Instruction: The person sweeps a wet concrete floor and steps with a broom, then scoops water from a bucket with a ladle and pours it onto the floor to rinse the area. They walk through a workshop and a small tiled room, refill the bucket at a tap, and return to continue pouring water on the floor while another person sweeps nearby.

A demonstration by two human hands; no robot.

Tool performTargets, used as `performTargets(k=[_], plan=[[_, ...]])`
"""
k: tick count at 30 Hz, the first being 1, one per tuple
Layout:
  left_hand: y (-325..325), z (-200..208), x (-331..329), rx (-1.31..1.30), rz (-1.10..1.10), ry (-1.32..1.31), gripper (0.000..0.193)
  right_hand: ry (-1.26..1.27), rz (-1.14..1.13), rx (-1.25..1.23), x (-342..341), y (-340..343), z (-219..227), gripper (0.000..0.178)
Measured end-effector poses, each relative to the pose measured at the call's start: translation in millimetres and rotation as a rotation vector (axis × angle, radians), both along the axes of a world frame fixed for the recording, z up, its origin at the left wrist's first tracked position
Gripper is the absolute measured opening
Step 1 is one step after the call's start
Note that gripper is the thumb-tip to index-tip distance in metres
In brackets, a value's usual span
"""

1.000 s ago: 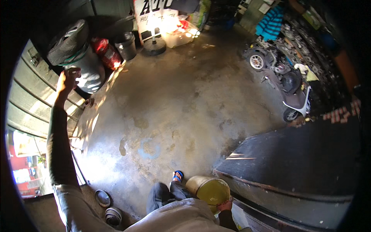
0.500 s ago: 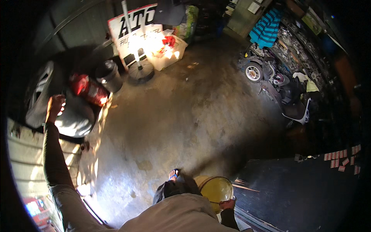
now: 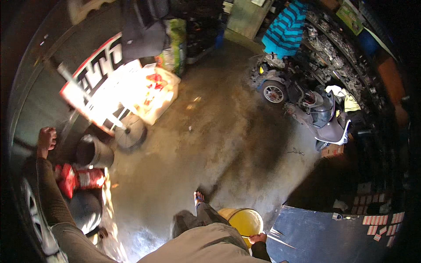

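My right hand (image 3: pixel 258 238) is closed on a yellow bucket (image 3: pixel 247 222) beside my right leg, at the edge of its mouth. The bucket tilts, and its yellow inside faces up toward me. My left arm reaches out at the far left, with the hand (image 3: pixel 47 139) raised and its fingers curled into a loose fist; nothing shows in it. Nearest to that hand are a dark bin (image 3: pixel 94 151) and a red plastic package (image 3: pixel 85 179), which lies partly on a rounded dark object.
A pole on a round base (image 3: pixel 130 132) stands by a pale box (image 3: pixel 166 98) and a lettered sign (image 3: pixel 92 72). At right are a scooter (image 3: pixel 326 129), cluttered shelves (image 3: pixel 329 48), a striped cloth (image 3: pixel 285 28) and a dark panel (image 3: pixel 302 232). Concrete floor (image 3: pixel 210 136) stretches ahead.
The view has advanced and turned, so the bin, red package and sign sit lower and further left. My left hand has passed from beside the tyre to beyond the bin; the right keeps the bucket.
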State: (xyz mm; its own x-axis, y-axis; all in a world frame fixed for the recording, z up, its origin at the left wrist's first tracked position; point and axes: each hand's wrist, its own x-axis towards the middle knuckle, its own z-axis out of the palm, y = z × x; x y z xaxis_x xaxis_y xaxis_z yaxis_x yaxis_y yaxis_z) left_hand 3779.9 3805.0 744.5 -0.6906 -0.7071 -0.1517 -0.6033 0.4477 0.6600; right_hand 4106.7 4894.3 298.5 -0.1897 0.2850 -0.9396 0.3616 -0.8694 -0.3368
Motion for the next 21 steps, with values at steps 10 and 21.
performTargets(k=[10, 21], plan=[[-35, 16, -401, -0.099, -0.241, -0.056, 0.036, -0.185, -0.235, -0.086, -320, -69, 49, 0.012], [177, 105, -986, -0.088, -0.858, 0.195, 0.034, 0.127, -0.045, 0.316, -665, -120, 60, 0.023]])
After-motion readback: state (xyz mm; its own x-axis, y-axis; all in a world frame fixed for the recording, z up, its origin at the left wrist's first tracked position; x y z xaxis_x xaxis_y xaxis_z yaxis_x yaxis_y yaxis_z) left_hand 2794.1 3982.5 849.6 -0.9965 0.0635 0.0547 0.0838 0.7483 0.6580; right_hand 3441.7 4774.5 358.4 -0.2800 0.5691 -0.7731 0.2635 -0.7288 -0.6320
